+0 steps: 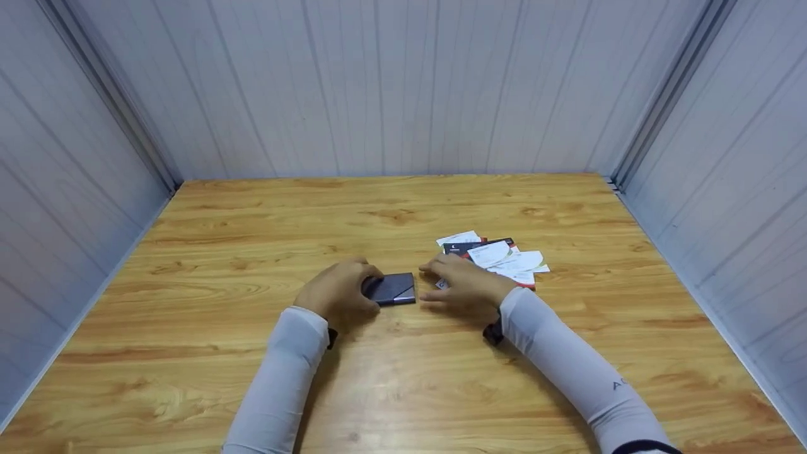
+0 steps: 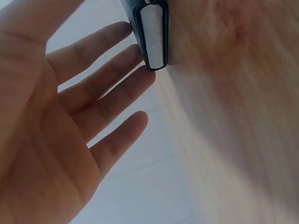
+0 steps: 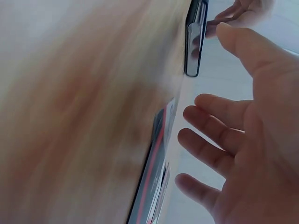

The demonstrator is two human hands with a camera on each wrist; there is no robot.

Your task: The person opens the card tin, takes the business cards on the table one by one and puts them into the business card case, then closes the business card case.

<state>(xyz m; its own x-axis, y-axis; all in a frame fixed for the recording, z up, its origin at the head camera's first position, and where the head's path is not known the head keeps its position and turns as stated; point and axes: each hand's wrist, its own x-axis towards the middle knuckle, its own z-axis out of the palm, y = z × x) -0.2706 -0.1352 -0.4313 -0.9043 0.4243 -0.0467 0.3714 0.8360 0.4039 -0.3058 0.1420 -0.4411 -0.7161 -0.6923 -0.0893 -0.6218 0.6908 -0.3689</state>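
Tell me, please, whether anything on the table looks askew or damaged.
Only the cards look untidy, overlapping at different angles near the right hand. The dark case held by the left hand shows no obvious damage.

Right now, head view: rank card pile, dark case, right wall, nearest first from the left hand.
1. Dark case: touching the left hand.
2. Card pile: to the right of that, slightly farther back.
3. Right wall: far right, beyond both.

2 hands (image 1: 334, 289) (image 1: 470, 284), 2 sleeves (image 1: 277, 372) (image 1: 564, 353), 1 dk case (image 1: 392, 287), 1 tbl (image 1: 353, 214), 3 walls (image 1: 403, 88) visible; min. 5 cards (image 1: 488, 254), exact no. unclear due to overlap.
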